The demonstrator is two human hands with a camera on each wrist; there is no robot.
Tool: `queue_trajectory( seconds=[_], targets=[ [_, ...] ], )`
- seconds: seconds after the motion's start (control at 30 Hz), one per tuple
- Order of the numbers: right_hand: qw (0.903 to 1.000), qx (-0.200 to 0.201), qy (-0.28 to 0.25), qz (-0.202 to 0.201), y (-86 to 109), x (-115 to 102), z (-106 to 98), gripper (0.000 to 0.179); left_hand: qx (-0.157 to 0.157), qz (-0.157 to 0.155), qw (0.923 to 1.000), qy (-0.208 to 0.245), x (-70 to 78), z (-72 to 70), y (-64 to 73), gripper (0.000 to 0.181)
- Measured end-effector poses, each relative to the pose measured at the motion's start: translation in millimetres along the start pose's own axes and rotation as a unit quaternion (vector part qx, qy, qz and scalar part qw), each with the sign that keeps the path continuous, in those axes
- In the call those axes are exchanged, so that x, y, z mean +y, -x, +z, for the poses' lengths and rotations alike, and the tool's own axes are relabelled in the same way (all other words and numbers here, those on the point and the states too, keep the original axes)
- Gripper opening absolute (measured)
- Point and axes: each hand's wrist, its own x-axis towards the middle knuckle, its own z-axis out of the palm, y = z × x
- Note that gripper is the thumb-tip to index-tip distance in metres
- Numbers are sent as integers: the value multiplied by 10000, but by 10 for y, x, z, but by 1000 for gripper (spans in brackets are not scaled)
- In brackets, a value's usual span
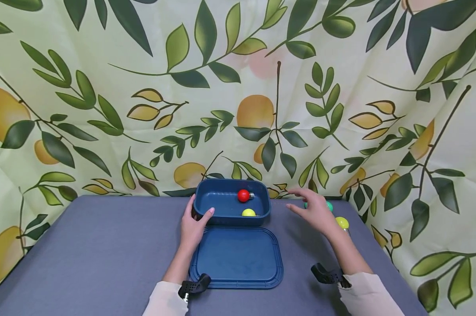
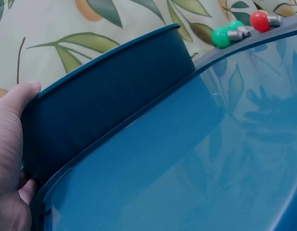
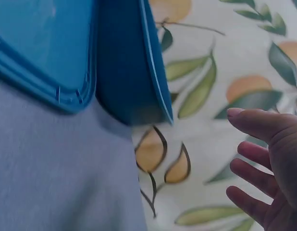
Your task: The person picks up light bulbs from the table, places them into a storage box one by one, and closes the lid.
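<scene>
A deep navy-blue box stands near the back of the table, with a red light bulb and a yellow light bulb lying inside. At its left end my left hand grips the wall, thumb by the rim and fingers around the outside, seen also in the left wrist view. My right hand hovers to the right of the box, fingers spread apart and holding nothing. Beyond that hand lies a green bulb, partly hidden by it; another yellow bulb lies nearby.
Directly in front of the box lies a flat blue lid. In the left wrist view, two green bulbs and a red bulb lie past the box's corner. A leaf-patterned curtain hangs behind the grey-blue table.
</scene>
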Motion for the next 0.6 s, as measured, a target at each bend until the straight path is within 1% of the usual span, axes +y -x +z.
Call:
queue_trajectory(
  seconds=[0.13,0.27,0.4,0.6],
  targets=[
    [9987,367,-73,339,164,149,-107,42,19,2,10000,49,3,2,1,85],
    [9951,675,16,722,280,244,-168,41,28,20,10000,64,12,-9,1,85],
    [9913,867,42,991,382,291,-205,40,38,-5,10000,48,15,-6,3,85],
    [9848,1067,-161,1359,501,349,-205,40,34,-22,10000,38,13,-4,-1,85]
  ],
)
